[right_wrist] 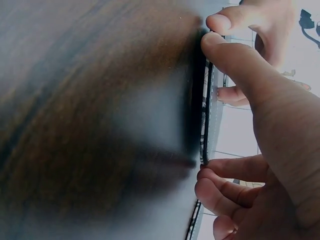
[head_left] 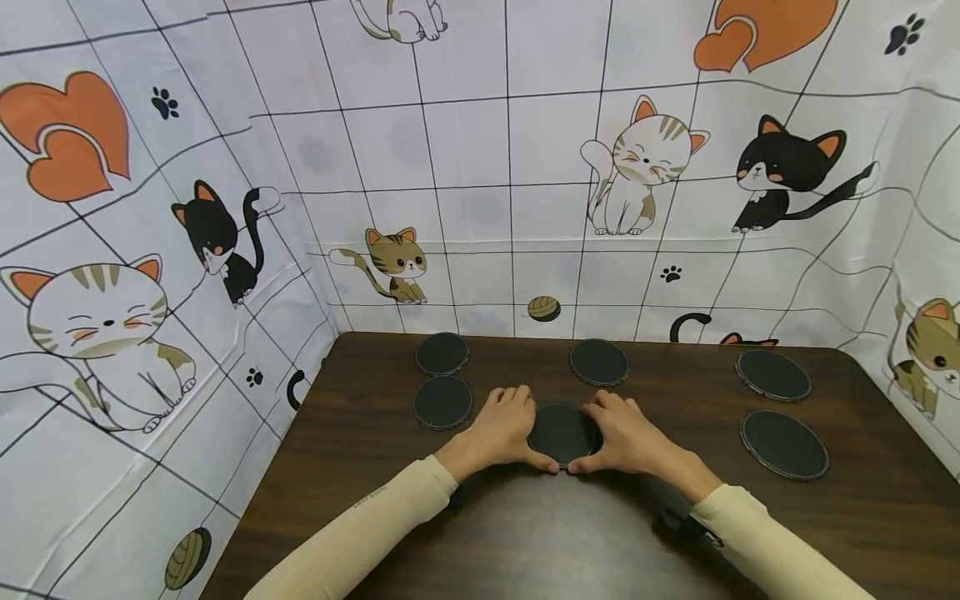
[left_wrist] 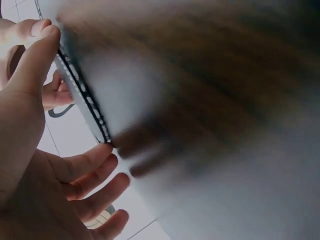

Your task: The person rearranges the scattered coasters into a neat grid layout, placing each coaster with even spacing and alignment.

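- Two hands hold one dark round disc between them: the left hand [head_left: 501,431] at its left side, the right hand [head_left: 632,437] at its right side.
- This held disc [head_left: 564,435] is at the middle of the brown table [head_left: 300,508], in front of the person; whether it lies fully flat or is slightly raised, I cannot tell.
- On the left hand, the thumb and the index finger are clamped on the rim, with a gap between them; the other fingers are bent beside it.
- On the right hand, the thumb is likewise at the near rim and the fingers farther along it, gripping the disc.
- Both thumb tips are just beside each other at the near rim.
- Five more dark discs lie around: two at the left [head_left: 442,403], one behind the right hand [head_left: 599,363], two at the right [head_left: 783,445].
- Cream sleeves [head_left: 360,533] cover both forearms.
- Behind the table is a white cloth [head_left: 468,142] with grid lines, cats and orange hearts.
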Available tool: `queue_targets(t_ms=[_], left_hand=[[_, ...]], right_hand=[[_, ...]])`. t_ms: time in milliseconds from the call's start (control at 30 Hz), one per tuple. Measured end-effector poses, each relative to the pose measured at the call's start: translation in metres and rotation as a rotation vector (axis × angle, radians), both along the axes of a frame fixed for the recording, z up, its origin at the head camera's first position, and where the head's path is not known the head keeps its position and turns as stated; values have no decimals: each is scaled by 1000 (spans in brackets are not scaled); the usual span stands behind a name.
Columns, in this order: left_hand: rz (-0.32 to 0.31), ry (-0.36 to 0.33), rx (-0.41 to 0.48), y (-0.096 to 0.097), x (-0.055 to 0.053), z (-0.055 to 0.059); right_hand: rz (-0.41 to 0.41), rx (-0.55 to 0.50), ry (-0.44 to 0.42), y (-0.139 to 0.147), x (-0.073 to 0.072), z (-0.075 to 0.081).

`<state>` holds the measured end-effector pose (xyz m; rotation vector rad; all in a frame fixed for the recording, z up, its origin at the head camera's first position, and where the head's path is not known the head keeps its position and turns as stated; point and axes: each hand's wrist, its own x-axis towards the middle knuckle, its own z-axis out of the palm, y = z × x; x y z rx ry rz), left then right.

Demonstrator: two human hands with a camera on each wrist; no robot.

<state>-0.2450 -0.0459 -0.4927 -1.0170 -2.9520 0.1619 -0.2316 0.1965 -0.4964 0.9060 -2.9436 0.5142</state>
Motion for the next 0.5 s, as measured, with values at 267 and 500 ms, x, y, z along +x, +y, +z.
queue_targets(t_ms=[267, 500], left_hand=[[19, -37, -28, 5, 2, 4], [46, -64, -57, 9, 5, 9]], right_hand=[[-12, 8, -29, 0, 1, 0], [-25, 12, -52, 0, 1, 1]])
